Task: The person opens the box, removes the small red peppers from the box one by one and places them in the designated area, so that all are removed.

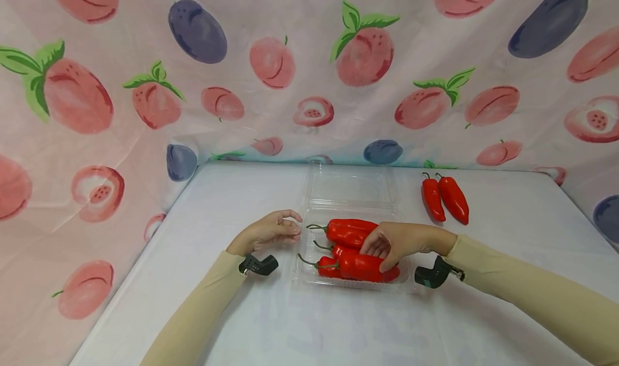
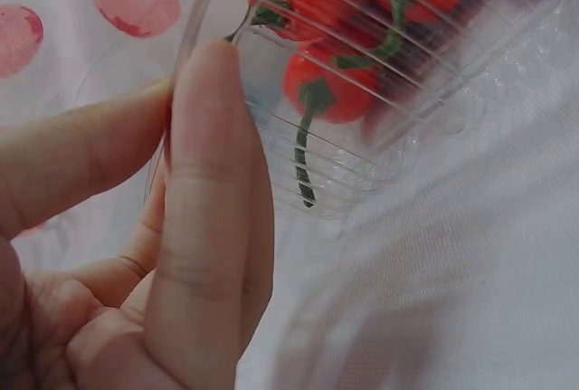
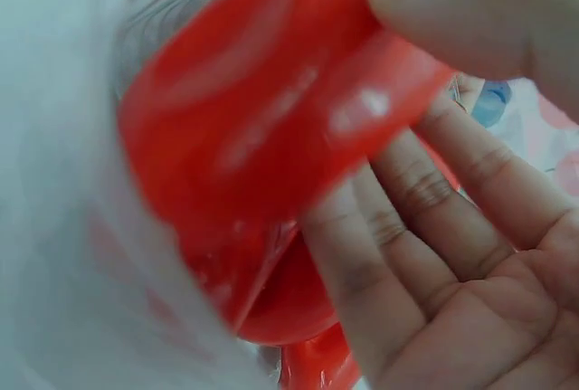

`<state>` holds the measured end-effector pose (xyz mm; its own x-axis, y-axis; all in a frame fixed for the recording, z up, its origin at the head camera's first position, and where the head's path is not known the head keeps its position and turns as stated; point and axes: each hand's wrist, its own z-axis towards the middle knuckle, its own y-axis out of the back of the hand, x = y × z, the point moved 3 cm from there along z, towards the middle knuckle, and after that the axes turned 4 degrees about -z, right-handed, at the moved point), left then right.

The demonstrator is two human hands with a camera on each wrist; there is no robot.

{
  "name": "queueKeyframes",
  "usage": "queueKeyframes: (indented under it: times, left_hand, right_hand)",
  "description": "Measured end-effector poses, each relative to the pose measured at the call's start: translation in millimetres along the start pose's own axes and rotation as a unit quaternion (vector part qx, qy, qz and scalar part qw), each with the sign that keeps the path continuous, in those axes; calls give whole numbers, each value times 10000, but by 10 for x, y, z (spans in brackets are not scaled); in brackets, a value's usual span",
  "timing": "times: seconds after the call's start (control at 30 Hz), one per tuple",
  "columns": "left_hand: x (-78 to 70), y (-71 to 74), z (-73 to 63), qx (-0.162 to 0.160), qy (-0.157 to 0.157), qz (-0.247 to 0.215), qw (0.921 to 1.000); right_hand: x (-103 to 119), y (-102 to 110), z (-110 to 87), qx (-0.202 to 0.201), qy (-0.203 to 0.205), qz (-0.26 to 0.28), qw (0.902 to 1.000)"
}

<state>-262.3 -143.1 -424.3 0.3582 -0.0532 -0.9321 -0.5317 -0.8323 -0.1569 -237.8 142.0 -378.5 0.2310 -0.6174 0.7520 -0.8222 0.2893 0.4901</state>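
Note:
A clear plastic clamshell box (image 1: 348,285) lies on the white table with several red peppers in it, green stems pointing left. My left hand (image 1: 271,230) is at the box's left side; in the left wrist view, its thumb and fingers pinch the clear rim (image 2: 194,33). Over the box, my right hand (image 1: 400,239) holds the nearest red pepper (image 1: 358,267) between thumb and fingers. The right wrist view shows the thumb on top of that pepper (image 3: 253,100) and the fingers along its other side. More peppers (image 1: 350,231) lie behind it, partly hidden by my right hand.
The box's transparent lid (image 1: 352,186) is folded back flat behind its base. Two more red peppers (image 1: 432,199) lie side by side at the right rear of the table. A fruit-patterned cloth (image 1: 309,76) hangs behind the table and along its left side.

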Motion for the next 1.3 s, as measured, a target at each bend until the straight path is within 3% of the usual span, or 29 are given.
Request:
queueKeyframes:
  times: [0.53, 1.3]
  left_hand:
    - [8, -10, -4, -44, -43, 51, 10000]
    - [-7, -18, 4, -23, -147, 16, 9999]
  right_hand:
    - [-3, -8, 14, 68, -142, 98, 9998]
    - [36, -21, 50, 108, -177, -448, 9988]
